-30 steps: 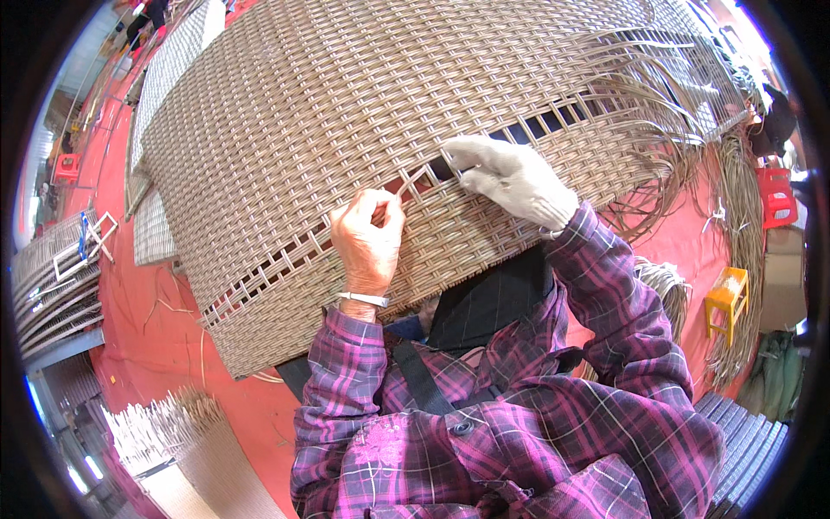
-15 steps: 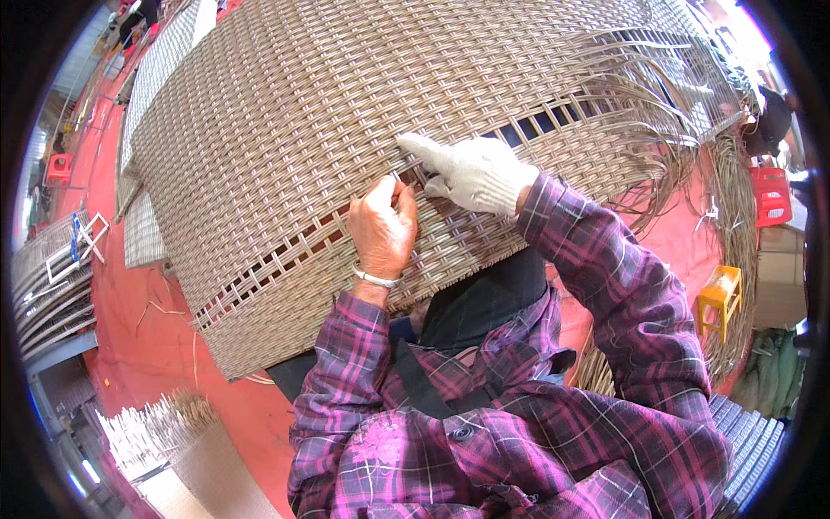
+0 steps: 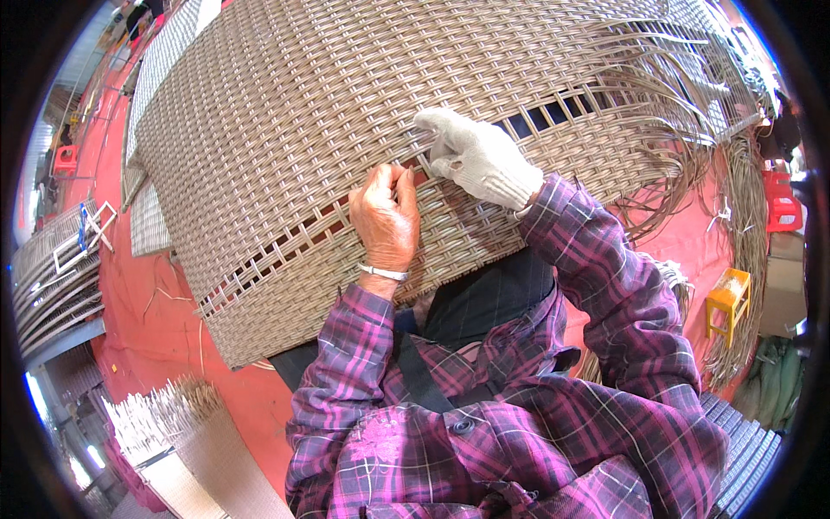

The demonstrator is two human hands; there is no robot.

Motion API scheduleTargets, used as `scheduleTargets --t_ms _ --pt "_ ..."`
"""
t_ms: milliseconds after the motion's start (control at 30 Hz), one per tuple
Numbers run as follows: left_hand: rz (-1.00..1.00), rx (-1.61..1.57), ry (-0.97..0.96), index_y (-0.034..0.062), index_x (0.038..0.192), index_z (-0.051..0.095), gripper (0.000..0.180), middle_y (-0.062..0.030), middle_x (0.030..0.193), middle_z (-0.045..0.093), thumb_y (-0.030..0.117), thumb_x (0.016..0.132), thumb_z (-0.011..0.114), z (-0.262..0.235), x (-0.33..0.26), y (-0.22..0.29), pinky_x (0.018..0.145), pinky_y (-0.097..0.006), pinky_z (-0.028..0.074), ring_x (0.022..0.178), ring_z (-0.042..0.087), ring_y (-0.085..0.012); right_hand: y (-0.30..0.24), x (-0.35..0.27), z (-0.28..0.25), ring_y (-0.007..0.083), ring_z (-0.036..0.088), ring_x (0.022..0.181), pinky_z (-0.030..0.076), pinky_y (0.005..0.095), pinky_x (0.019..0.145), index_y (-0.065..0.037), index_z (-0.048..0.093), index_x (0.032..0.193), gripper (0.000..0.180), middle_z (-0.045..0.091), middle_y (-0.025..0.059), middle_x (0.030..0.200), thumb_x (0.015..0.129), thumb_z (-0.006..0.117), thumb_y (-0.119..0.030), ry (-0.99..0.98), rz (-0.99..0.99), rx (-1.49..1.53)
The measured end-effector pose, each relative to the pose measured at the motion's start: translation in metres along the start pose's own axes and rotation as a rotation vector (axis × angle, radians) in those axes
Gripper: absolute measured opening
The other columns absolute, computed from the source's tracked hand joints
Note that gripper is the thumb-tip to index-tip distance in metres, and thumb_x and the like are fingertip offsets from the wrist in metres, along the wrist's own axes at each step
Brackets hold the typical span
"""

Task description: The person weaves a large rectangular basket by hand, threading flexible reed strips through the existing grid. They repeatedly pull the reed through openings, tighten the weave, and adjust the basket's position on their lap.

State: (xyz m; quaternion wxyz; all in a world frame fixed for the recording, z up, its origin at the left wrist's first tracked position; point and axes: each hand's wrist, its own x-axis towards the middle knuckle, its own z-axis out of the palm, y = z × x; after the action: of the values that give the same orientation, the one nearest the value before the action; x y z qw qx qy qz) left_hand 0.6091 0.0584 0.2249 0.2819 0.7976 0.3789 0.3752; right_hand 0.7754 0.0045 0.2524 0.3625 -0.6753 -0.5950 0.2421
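A large woven panel (image 3: 303,147) of tan-brown flat wicker strips lies across my lap, with a long slot-like gap running diagonally through the weave. My left hand (image 3: 386,221), bare with a white band at the wrist, is closed at the near edge of this gap. Its thumb and fingers are pinched together, and whatever they hold is hidden. Close to its right, my right hand (image 3: 484,163) wears a white knit glove. Those fingers are bent down against the weave at the gap, thumb drawn in; what is between them cannot be made out.
Loose strip ends (image 3: 670,104) fan out at the panel's right side. A yellow stool (image 3: 728,301) and a red chair (image 3: 782,203) stand at right. Stacked curved frames (image 3: 60,285) are at left, and a bundle of pale strips (image 3: 164,419) sits at lower left on red flooring (image 3: 138,320).
My right hand's outstretched index finger has bent in, and that hand has shifted slightly up and right. My left hand stays pinched at the gap. The view has shifted a little.
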Motion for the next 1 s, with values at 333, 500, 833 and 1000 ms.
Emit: scheduleTargets --t_ms 333,500,833,1000 --pt "0.267 0.055 0.034 0.0074 0.096 0.068 0.02 -0.006 0.105 0.064 0.004 0.078 0.074 0.002 -0.005 0.003 0.084 -0.038 0.041 0.096 0.059 -0.0252 0.005 -0.003 -0.043 0.005 0.055 0.071 0.046 0.0203 0.062 0.0 0.061 0.117 0.032 0.061 -0.0009 0.082 0.086 0.065 0.0 0.271 0.196 0.554" --pt "0.255 0.083 0.028 0.0061 0.1 0.068 0.022 -0.0079 0.112 0.063 0.002 0.079 0.072 0.007 -0.001 0.001 0.087 -0.04 0.041 0.102 0.058 -0.0272 0.004 -0.011 -0.052 0.0026 0.049 0.066 0.039 0.0169 0.057 -0.003 0.061 0.12 0.032 0.058 -0.0044 0.081 0.09 0.066 -0.011 0.196 0.177 0.838" --pt "0.256 0.148 -0.033 0.007 0.105 0.066 0.025 -0.0096 0.113 0.064 0.003 0.081 0.072 0.008 -0.001 0.001 0.088 -0.041 0.04 0.102 0.058 -0.0286 -0.004 0.013 -0.054 0.0192 0.064 0.068 0.051 0.0339 0.066 -0.007 0.071 0.094 0.032 0.068 0.0073 0.074 0.087 0.072 -0.038 -0.434 0.104 0.451" --pt "0.305 0.207 -0.028 0.0058 0.107 0.066 0.026 -0.0107 0.114 0.063 0.003 0.082 0.071 0.01 0.002 0.001 0.089 -0.042 0.04 0.102 0.057 -0.0301 0.017 0.01 -0.076 0.033 0.065 0.071 0.051 0.0419 0.065 -0.017 0.07 0.086 0.029 0.065 0.0131 0.073 0.086 0.066 -0.046 -0.373 -0.241 -0.293"
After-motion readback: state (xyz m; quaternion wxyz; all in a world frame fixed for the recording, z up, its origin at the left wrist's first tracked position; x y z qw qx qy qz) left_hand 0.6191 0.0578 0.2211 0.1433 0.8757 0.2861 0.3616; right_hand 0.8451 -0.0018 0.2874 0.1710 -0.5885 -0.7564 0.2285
